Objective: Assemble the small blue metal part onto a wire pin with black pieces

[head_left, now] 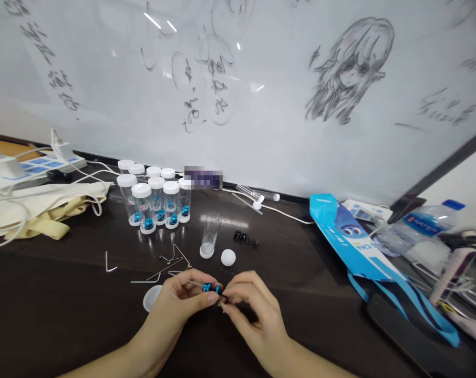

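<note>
You are pinching a small blue piece on a thin wire between your left hand and right hand, low over the table; threading it further is calling for steady fingertips.

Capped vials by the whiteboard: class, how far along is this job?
Done: nine or so capped vials, the front ones showing blue pieces. In hand: left hand and right hand pinch a blue piece on wire. Left: an open vial, its loose cap, small black parts.
</note>
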Tool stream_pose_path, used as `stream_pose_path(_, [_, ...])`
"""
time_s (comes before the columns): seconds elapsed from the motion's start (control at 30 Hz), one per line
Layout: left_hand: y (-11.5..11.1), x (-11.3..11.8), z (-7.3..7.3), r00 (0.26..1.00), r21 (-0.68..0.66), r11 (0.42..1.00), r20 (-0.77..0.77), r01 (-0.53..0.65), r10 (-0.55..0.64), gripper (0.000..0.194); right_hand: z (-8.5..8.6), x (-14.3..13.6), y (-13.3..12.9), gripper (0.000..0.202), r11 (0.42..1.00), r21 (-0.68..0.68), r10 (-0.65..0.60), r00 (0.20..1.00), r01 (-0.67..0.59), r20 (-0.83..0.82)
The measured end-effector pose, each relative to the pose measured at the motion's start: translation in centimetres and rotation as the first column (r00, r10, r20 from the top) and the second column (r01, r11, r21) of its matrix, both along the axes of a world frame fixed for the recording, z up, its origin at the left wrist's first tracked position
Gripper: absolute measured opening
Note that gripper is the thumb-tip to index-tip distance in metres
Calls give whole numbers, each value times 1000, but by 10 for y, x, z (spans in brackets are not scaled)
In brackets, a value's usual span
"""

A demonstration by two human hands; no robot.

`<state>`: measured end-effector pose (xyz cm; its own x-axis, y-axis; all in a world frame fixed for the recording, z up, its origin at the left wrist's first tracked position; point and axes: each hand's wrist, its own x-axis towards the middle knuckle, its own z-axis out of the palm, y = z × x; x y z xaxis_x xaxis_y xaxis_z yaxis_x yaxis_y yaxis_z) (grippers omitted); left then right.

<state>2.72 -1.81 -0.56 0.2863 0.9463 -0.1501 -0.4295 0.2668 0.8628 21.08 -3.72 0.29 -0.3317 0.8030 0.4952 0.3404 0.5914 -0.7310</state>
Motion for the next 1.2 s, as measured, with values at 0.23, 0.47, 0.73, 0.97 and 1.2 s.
stream_pose_path(0.23, [1, 0, -1, 1000, 10, 1000, -2, 12, -12, 16, -6, 0, 1, 20, 997, -72, -6, 997, 0, -80])
stream_pose_path(0.47, [-1, 0, 2, 1000, 9, 1000, -20, 5, -5, 16, -6, 0, 1, 13, 993, -115, -26, 995, 14, -101])
stream_pose_path(0.73, [1, 1, 2, 1000, 32, 999, -30, 10, -9, 15, -6, -1, 2, 8, 981, -192, -21, 989, -7, -145])
stream_pose_path(0.97, [0, 0, 3, 999, 28, 1000, -45, 6, -5, 16, -6, -2, 1, 10, 976, -215, -14, 984, -24, -175])
stream_pose_path(1.2, [0, -1, -2, 999, 22, 1000, -42, 5, -4, 17, -5, -2, 1, 10, 960, -276, -7, 981, -48, -193])
